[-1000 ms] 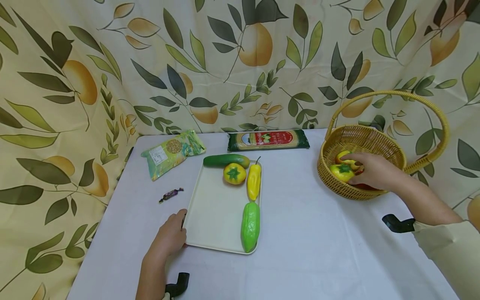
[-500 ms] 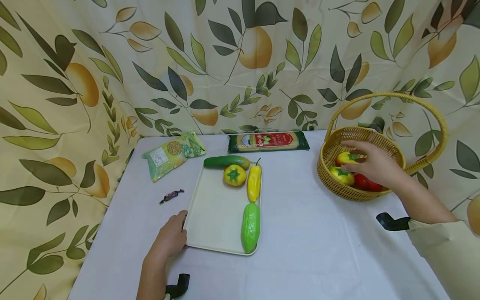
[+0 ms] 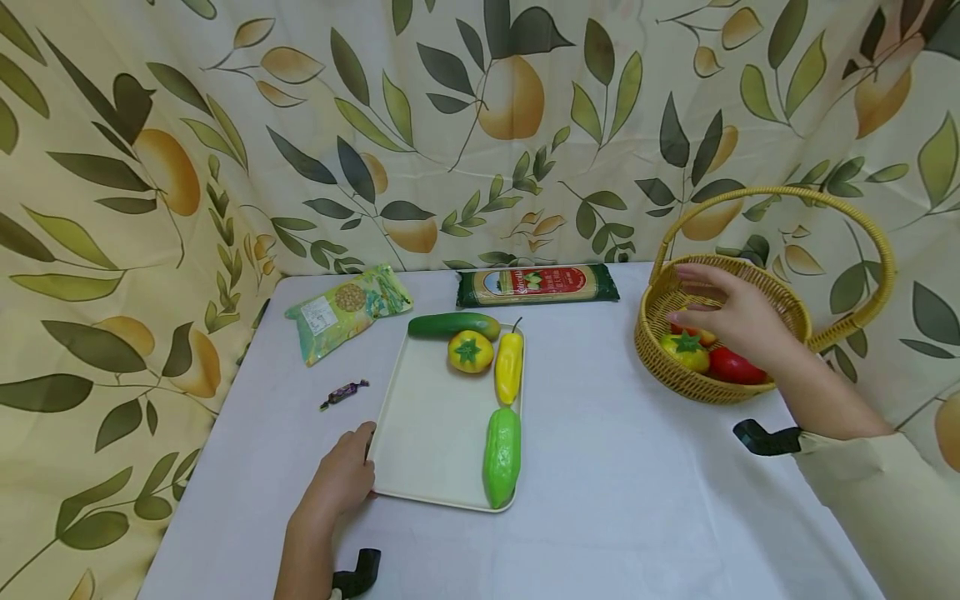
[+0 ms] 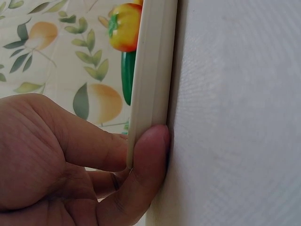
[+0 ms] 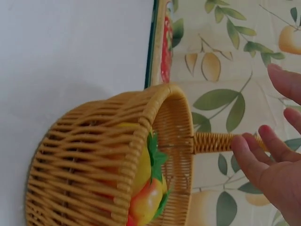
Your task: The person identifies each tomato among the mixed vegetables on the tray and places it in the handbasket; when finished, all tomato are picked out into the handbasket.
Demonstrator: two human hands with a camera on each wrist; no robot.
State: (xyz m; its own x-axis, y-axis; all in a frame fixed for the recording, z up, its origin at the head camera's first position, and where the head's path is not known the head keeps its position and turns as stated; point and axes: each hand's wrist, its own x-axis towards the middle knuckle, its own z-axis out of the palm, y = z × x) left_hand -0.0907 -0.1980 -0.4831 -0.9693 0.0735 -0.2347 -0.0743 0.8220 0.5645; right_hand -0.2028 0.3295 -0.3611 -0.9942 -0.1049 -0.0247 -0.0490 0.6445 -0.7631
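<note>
My left hand (image 3: 341,467) pinches the near-left edge of a cream tray (image 3: 427,442), its thumb and a finger on the rim in the left wrist view. On the tray lie a dark green cucumber (image 3: 442,324), a yellow round vegetable (image 3: 470,352) with a green star-shaped top, a yellow chili pepper (image 3: 508,367) and a light green oblong vegetable (image 3: 502,458). Over the wicker basket (image 3: 678,383) hovers my right hand (image 3: 738,317), fingers spread and holding nothing. Inside the basket are a yellow vegetable with a green top (image 3: 686,354) and a red one (image 3: 735,367); another is partly hidden by the hand.
A green snack bag (image 3: 348,312) lies at the back left, with a wrapped candy (image 3: 344,393) in front of it. A long packet of noodles (image 3: 537,284) rests along the back. The basket's tall handle (image 3: 862,208) arches up at the right.
My right hand has lifted off the vegetables in the basket and its fingers have spread, uncovering the red one. The left hand stays at the tray edge.
</note>
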